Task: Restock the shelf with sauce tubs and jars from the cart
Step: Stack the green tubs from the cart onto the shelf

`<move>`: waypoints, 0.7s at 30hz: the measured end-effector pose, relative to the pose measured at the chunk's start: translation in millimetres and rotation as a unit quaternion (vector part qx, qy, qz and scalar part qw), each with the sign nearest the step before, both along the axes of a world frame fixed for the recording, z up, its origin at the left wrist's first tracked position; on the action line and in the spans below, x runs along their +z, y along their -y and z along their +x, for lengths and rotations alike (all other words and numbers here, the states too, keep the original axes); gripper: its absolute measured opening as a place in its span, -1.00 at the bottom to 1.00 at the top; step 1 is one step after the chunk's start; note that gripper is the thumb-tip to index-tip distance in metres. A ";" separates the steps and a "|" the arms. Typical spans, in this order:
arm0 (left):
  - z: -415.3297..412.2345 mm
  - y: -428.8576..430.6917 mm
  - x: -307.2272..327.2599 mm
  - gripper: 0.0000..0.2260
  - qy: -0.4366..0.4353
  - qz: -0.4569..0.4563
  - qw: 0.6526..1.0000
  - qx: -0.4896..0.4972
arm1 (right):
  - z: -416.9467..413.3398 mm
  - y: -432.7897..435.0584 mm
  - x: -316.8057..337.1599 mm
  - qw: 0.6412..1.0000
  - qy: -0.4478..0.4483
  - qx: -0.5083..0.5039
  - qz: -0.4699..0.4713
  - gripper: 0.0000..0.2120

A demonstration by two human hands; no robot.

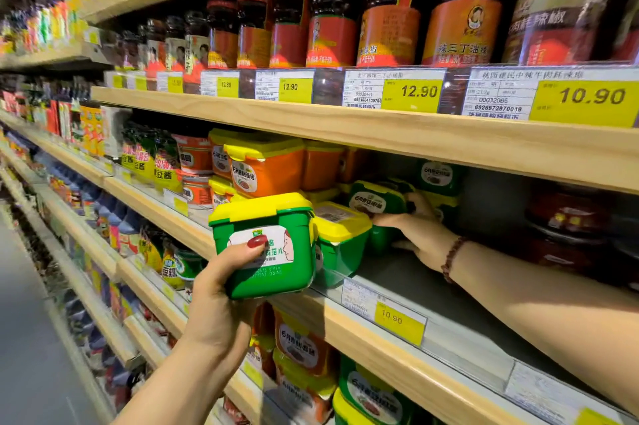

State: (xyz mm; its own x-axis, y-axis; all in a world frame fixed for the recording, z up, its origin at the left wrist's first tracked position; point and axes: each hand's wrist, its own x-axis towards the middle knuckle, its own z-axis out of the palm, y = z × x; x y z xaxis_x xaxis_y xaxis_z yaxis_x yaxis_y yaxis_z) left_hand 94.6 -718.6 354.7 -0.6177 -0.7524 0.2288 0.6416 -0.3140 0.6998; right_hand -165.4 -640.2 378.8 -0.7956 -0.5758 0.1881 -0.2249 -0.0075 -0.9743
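The green tub [266, 244] is in the air by the front edge of the shelf [449, 383]. The left hand [221, 293] fingers grip it. Deeper in, the right hand [420, 234] fingers hold a second tub [375, 201]. A bump there could tip the stacked tubs.

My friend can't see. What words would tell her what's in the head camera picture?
A person's left hand holds a green sauce tub with a yellow lid in front of a shop shelf, while the right hand reaches in and grips a second green tub further back. Red-lidded jars stand on the shelf above.
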 end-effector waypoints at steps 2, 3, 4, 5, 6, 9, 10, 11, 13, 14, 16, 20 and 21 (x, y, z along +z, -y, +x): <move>0.0 -1.2 0.7 -0.91 0.003 -0.002 1.000 0.001 | -1.4 -1.7 -0.8 0.998 -0.065 -0.023 0.011 -0.34; 0.5 -3.2 2.3 -0.92 0.006 -0.004 1.000 0.001 | -2.4 -3.1 -1.1 0.993 -0.106 -0.034 0.030 -0.31; 0.2 -3.2 1.7 -0.90 0.006 -0.012 1.000 0.000 | -2.6 -5.3 -1.3 0.987 -0.147 -0.043 0.051 -0.29; -0.1 -2.7 0.2 -0.89 0.005 -0.014 1.000 0.001 | -1.7 -8.0 -1.1 0.978 -0.190 -0.053 0.074 -0.29; -0.5 -1.8 -1.3 -0.89 0.004 -0.016 1.000 0.001 | 0.1 -11.1 -0.7 0.967 -0.230 -0.060 0.096 -0.30; -1.0 6.7 -5.7 -0.93 0.005 -0.020 1.000 -0.003 | 3.3 -18.6 2.9 0.939 -0.307 -0.039 0.147 -0.33; -1.5 9.4 -6.5 -0.85 0.003 -0.023 1.000 0.000 | 1.3 -22.2 5.3 0.935 -0.314 -0.018 0.166 -0.35; -1.6 10.8 -6.2 -0.80 0.003 -0.021 1.000 0.003 | -3.1 -26.1 8.2 0.933 -0.308 0.012 0.183 -0.38; -2.9 15.0 -7.2 -0.88 -0.011 -0.018 1.000 0.005 | -15.2 -34.7 15.3 0.943 -0.256 0.082 0.197 -0.47; -3.3 16.4 -8.1 -0.84 -0.019 -0.022 1.000 0.005 | -21.5 -37.8 18.2 0.952 -0.219 0.104 0.187 -0.53; -6.5 18.1 -8.7 -0.74 -0.025 -0.027 0.999 0.013 | -32.3 -38.5 22.9 0.975 -0.148 0.098 0.136 -0.70; -11.9 25.1 -14.7 -0.77 -0.019 -0.045 0.998 0.030 | -52.2 -23.2 20.2 0.998 -0.030 0.010 0.061 -0.92; -13.2 30.2 -18.7 -0.80 -0.011 -0.058 0.998 0.038 | -58.6 -17.1 16.4 0.997 -0.031 -0.011 0.071 -0.92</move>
